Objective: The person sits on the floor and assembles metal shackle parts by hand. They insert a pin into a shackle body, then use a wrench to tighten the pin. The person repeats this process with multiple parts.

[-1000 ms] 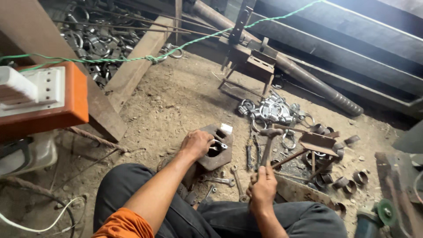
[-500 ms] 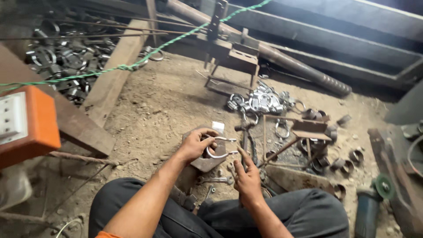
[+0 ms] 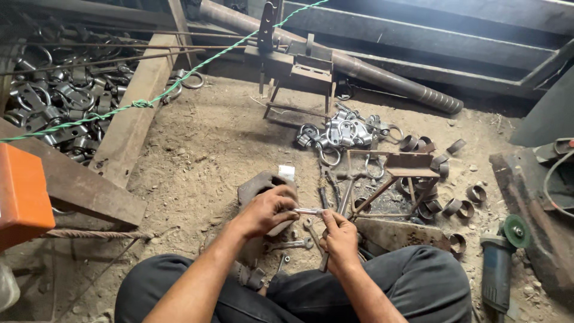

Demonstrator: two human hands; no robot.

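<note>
- Dirt floor (image 3: 197,149), strewn with metal parts.
- Left hand (image 3: 266,210) and right hand (image 3: 339,234), near centre, both pinched on one small shiny rod (image 3: 310,210) held level between them, above a wrench (image 3: 291,244).
- Grey block (image 3: 258,184) just beyond left hand.
- Clamp heap (image 3: 342,133) farther off; rings (image 3: 460,206) right; grinder (image 3: 499,263) near right.
- Orange box (image 3: 21,197) at left edge.

You've got one orange box (image 3: 21,194) at the left edge of view, sitting on a rusty steel beam (image 3: 72,188); flat plain face, nothing readable. There's a small white tag-like piece (image 3: 287,172) on the dirt floor (image 3: 203,149), beside the metal block. No signs, no screens.
</note>
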